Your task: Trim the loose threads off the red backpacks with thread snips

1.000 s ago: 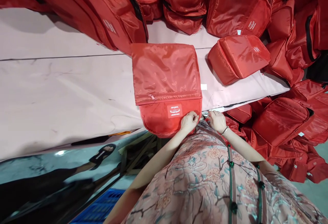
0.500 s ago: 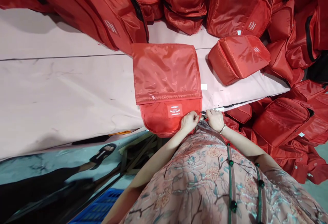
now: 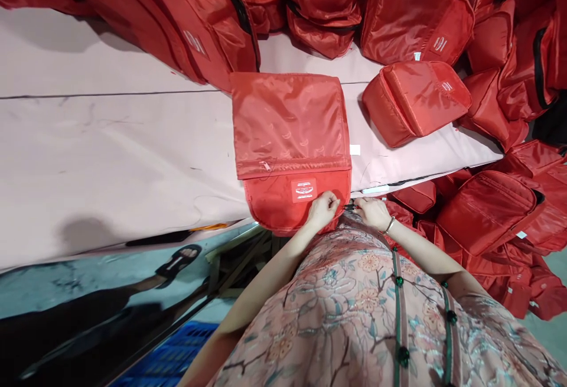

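Note:
A flat red bag (image 3: 290, 118) lies across the table's near edge, its zippered panel on top and the lower part with a white printed label hanging toward me. My left hand (image 3: 322, 211) rests on that lower part, thumb and fingers pinched at the bag's right edge; a fine thread there would be too small to see. Close by on the right, my right hand (image 3: 372, 212) is closed around a small dark tool that looks like thread snips (image 3: 349, 205). Its tip points left, at the bag's edge.
Another red bag (image 3: 416, 100) sits to the right on the pale pink table (image 3: 110, 150). Stacked red bags (image 3: 323, 3) line the far side, and more red bags (image 3: 491, 210) are heaped at lower right. A blue crate (image 3: 172, 354) stands below, near another person's foot (image 3: 179, 263).
My left hand has shifted slightly left from the bag's edge. My right hand has lowered a little, and the dark tool's tip shows more clearly between the hands.

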